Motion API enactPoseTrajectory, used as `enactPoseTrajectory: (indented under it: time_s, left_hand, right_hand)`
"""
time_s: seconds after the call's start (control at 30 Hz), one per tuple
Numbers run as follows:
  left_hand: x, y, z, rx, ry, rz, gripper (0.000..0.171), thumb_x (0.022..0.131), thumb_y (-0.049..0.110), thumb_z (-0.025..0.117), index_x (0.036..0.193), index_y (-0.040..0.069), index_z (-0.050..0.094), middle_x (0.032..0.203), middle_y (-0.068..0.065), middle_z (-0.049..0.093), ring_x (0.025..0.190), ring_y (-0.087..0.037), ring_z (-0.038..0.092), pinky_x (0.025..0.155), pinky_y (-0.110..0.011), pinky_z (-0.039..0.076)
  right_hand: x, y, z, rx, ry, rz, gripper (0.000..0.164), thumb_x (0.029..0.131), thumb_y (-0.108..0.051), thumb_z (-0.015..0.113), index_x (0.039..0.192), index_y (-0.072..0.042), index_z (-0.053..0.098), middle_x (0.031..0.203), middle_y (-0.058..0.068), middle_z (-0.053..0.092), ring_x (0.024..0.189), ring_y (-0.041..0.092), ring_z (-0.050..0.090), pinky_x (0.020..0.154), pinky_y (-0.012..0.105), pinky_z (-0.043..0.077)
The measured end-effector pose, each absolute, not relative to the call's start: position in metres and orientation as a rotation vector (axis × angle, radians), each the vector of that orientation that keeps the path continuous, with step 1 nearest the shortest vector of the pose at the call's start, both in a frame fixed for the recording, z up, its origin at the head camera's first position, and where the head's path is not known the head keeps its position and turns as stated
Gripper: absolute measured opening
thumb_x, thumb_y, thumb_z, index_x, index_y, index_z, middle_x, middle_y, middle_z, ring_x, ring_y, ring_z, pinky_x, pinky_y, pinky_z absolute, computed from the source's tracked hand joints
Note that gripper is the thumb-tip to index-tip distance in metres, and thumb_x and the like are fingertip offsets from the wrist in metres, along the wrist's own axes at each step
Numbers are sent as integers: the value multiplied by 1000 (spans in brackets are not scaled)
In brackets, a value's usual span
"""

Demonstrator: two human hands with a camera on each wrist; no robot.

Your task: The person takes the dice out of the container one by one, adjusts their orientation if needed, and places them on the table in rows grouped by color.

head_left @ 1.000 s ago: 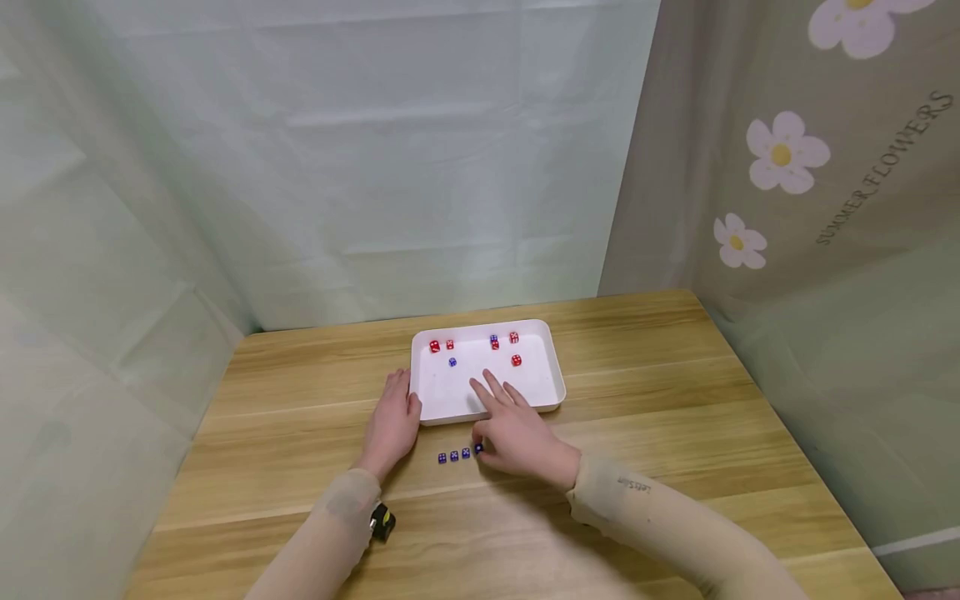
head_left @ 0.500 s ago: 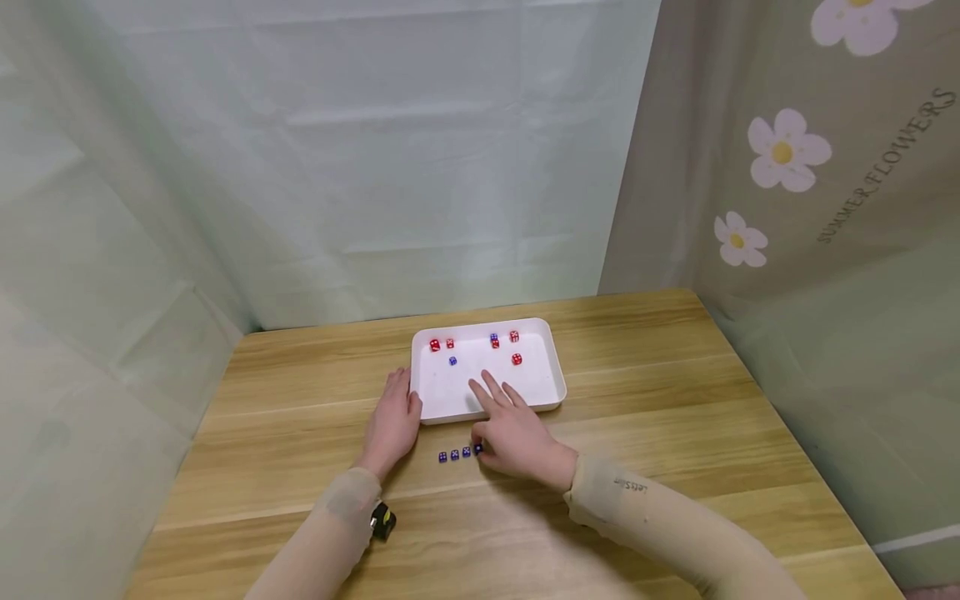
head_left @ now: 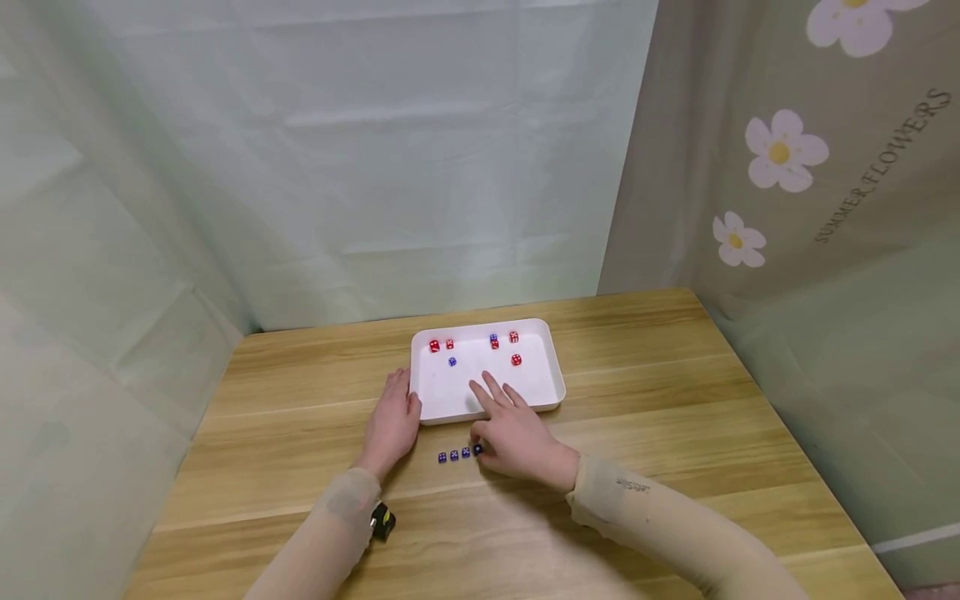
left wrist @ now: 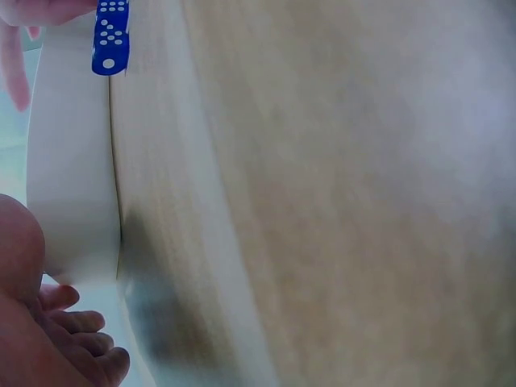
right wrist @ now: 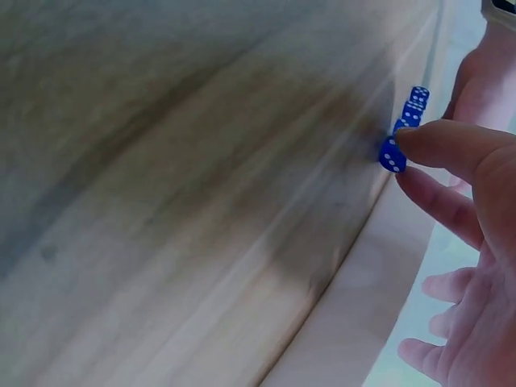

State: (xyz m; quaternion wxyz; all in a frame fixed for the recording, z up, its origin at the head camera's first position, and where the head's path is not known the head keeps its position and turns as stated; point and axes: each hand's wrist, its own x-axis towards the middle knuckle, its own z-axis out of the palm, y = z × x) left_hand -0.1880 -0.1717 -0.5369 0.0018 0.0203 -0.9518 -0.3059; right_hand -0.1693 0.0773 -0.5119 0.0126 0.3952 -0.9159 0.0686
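Observation:
My right hand [head_left: 517, 437] pinches a blue die [right wrist: 392, 155] between thumb and index finger, down at the tabletop; its other fingers stretch over the tray's near rim. That die is at the right end of a short row of blue dice [head_left: 454, 456] in front of the white tray [head_left: 450, 415]. Resting along the tray's left side is my left hand [head_left: 393, 423], its fingers extended and its thumb at the near left corner. Inside the tray lie several red dice [head_left: 516, 360] and a blue die [head_left: 452, 362]; another blue die [head_left: 493, 337] shows right behind a red one.
The wooden table [head_left: 637, 433] stretches out around the tray. A pale curtain [head_left: 420, 167] hangs behind it, and a flower-printed curtain [head_left: 795, 233] hangs on the right. A black device [head_left: 382, 522] sits at the left wrist.

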Motion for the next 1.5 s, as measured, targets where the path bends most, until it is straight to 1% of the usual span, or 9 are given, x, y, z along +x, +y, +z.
enactPoseTrajectory:
  time_s: [0.1,0.3,0.47,0.63,0.77,1.07,1.3,1.4,1.5]
  left_hand:
    - [-188,-172,-538,68,-2990,-961,59,113,19,43,166,-4,30,173,-25,26,162,-38,20,131,-54,18]
    - [-188,-172,-537,72,-2991,-958,59,113,19,42,166,-4,30,173,-25,26,162,-39,20,131,-53,18]
    - [-188,-172,-536,75,-2993,-952,59,113,19,42,165,-4,30,173,-25,26,162,-39,20,131,-53,18]
    - [-187,-172,-535,82,-2993,-962,59,113,20,42,166,-4,30,173,-24,26,162,-38,20,131,-53,18]
    - [-187,-172,-535,83,-2998,-965,59,113,20,42,166,-3,31,173,-24,26,162,-38,20,131,-52,19]
    - [-187,-171,-533,88,-3001,-958,59,113,21,43,166,-3,32,173,-24,26,162,-38,21,131,-53,20]
    - [-189,-171,-536,87,-2991,-953,59,113,20,42,165,-4,32,172,-25,28,161,-39,21,131,-54,20]
    - [-189,-171,-538,89,-2990,-951,59,113,21,42,165,-3,32,172,-24,28,161,-39,21,131,-53,20]
    - [-189,-171,-538,95,-2991,-957,58,113,20,42,165,-3,32,172,-25,28,161,-39,21,131,-54,20]
  right_hand:
    - [-169,78,-508,1226,-2861,261,16,89,-36,85,102,-27,82,171,21,32,163,42,14,129,58,27]
    - [-171,80,-499,1208,-2899,336,21,92,-40,82,108,-27,83,174,18,29,164,40,9,130,57,22]
    - [-177,79,-492,1199,-2907,438,21,95,-42,80,108,-26,83,172,18,31,163,40,12,129,60,26]
    - [-189,76,-486,1153,-2902,504,16,96,-39,79,105,-26,81,170,19,36,162,41,16,127,59,30]
    - [-196,71,-482,1127,-2916,543,12,98,-38,76,103,-28,79,170,19,37,162,41,17,126,59,32]
    - [-216,61,-471,1051,-2956,538,20,99,-40,74,108,-24,81,168,21,40,161,45,20,125,59,35]
    - [-238,57,-469,981,-2991,538,20,99,-37,75,110,-21,82,165,24,43,158,49,26,120,63,40]
    - [-249,55,-472,952,-3007,550,20,98,-34,75,111,-20,82,164,26,44,156,51,27,121,61,39]
    - [-258,53,-476,922,-3039,575,21,99,-32,75,114,-19,82,165,28,41,157,53,24,123,64,35]
